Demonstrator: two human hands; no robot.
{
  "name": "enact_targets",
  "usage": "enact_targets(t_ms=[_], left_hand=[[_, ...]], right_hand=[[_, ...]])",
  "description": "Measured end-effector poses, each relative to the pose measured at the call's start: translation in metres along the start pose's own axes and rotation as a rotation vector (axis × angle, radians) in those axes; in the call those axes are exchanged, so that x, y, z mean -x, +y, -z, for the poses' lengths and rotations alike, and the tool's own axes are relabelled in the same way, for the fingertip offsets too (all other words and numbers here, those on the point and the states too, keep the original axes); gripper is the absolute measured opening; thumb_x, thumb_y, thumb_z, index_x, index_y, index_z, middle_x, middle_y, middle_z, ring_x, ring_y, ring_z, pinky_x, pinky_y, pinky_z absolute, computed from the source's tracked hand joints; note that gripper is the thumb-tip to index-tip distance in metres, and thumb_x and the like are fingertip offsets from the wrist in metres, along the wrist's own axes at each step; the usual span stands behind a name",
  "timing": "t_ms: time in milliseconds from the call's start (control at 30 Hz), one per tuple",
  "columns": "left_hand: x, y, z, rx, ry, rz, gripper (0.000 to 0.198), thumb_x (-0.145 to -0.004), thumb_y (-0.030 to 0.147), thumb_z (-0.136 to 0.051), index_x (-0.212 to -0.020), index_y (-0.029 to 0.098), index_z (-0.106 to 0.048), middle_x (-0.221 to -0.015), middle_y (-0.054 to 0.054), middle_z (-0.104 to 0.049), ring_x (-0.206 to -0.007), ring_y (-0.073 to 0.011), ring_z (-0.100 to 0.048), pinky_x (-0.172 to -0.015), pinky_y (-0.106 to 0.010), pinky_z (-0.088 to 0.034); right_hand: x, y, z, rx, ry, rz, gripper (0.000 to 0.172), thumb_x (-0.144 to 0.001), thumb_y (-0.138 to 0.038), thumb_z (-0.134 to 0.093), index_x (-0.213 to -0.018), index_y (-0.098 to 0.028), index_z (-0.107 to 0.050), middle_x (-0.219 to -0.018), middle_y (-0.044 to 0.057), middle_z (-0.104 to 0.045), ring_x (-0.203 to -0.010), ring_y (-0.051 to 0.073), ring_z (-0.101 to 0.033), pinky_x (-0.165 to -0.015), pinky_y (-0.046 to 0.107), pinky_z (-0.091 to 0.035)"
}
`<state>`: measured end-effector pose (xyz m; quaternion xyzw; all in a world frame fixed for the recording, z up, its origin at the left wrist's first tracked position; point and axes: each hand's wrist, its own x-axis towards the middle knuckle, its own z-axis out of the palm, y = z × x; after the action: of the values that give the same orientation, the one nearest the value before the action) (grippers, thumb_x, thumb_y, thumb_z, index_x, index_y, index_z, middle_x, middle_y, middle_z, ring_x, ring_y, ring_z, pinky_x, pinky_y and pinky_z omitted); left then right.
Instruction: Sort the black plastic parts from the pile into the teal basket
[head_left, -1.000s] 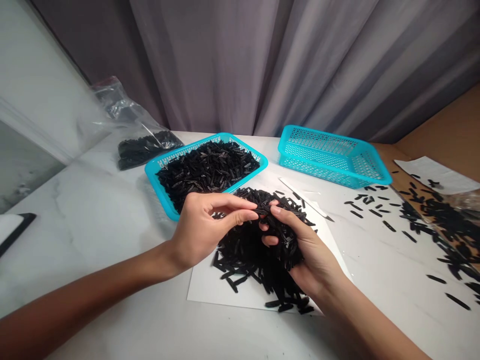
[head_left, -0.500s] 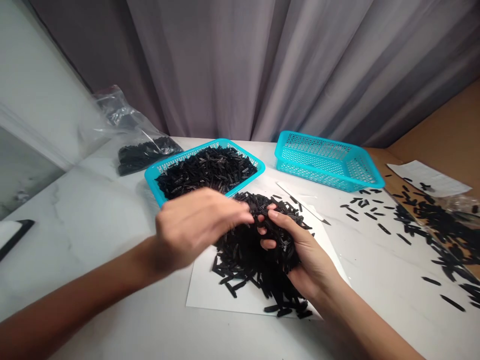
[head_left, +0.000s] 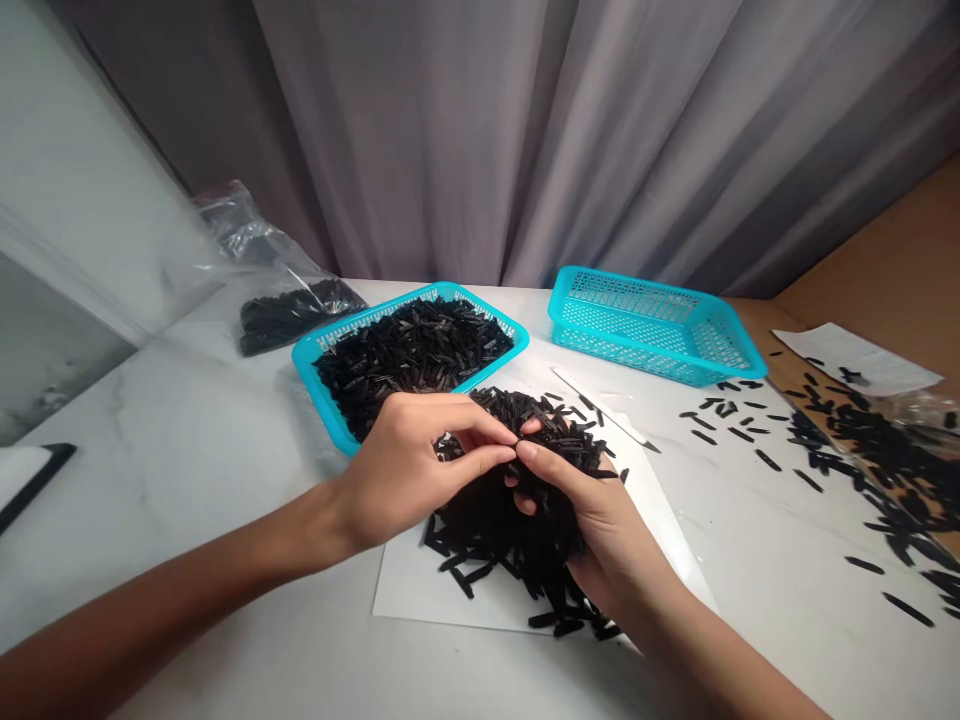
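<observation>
Far left, clear plastic bag point(head_left: 292, 318) holding a small pile of black sticks point(head_left: 289, 320), on white marble table point(head_left: 187, 430). Next, blue basket point(head_left: 322, 375) filled with more sticks point(head_left: 412, 355). Left hand point(head_left: 416, 465) over basket's near corner, fingers almost closed, tips pinched at top of heap; any stick in pinch too small to tell. Centre, heap of black sticks point(head_left: 510, 525) on white sheet point(head_left: 450, 600), top part gathered against right hand point(head_left: 581, 515), curled loosely round clump. Behind, second blue basket point(head_left: 652, 325), no sticks visible inside. Further right, loose sticks point(head_left: 739, 430) spread across table and onto plastic sheet point(head_left: 900, 460). One basket filled; heap and loose sticks lying outside baskets.
</observation>
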<state>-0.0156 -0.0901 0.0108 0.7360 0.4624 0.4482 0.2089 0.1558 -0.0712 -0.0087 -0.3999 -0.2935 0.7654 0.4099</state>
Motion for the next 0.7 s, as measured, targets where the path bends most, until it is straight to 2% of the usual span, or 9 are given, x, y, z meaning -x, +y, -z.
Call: enact_targets(t_ms=[133, 333, 700], left_hand=[[-0.0002, -0.0015, 0.0023, 0.062, 0.036, 0.073, 0.005, -0.084, 0.016, -0.074, -0.087, 0.019, -0.078, -0.083, 0.003, -0.077, -0.074, -0.0072, -0.07, -0.072, -0.013, -0.054], [-0.0004, -0.003, 0.0024, 0.212, 0.051, 0.267, 0.006, -0.083, 0.021, -0.076, -0.088, 0.021, -0.077, -0.086, 0.004, -0.078, -0.081, -0.0084, -0.073, -0.077, -0.011, -0.057], [0.0025, 0.0004, 0.0025, 0.233, 0.083, 0.248, 0.005, -0.082, 0.018, -0.075, -0.087, 0.019, -0.075, -0.085, 0.003, -0.076, -0.079, -0.0076, -0.072, -0.076, -0.011, -0.057]], right_hand=[[-0.0009, -0.0011, 0.0017, -0.03, 0.0, -0.016, 0.03, -0.069, -0.029, -0.088, -0.091, -0.02, -0.069, -0.074, -0.002, -0.063, -0.059, 0.009, -0.054, -0.05, 0.018, -0.044], [-0.0031, -0.0027, 0.0039, -0.09, 0.003, -0.036, 0.031, -0.068, -0.027, -0.088, -0.092, -0.021, -0.069, -0.079, 0.0, -0.064, -0.063, 0.01, -0.056, -0.05, 0.017, -0.044], [-0.0045, -0.0022, 0.0046, -0.04, 0.047, 0.002, 0.036, -0.064, -0.027, -0.09, -0.092, -0.022, -0.068, -0.076, -0.001, -0.063, -0.062, 0.01, -0.054, -0.049, 0.018, -0.045]])
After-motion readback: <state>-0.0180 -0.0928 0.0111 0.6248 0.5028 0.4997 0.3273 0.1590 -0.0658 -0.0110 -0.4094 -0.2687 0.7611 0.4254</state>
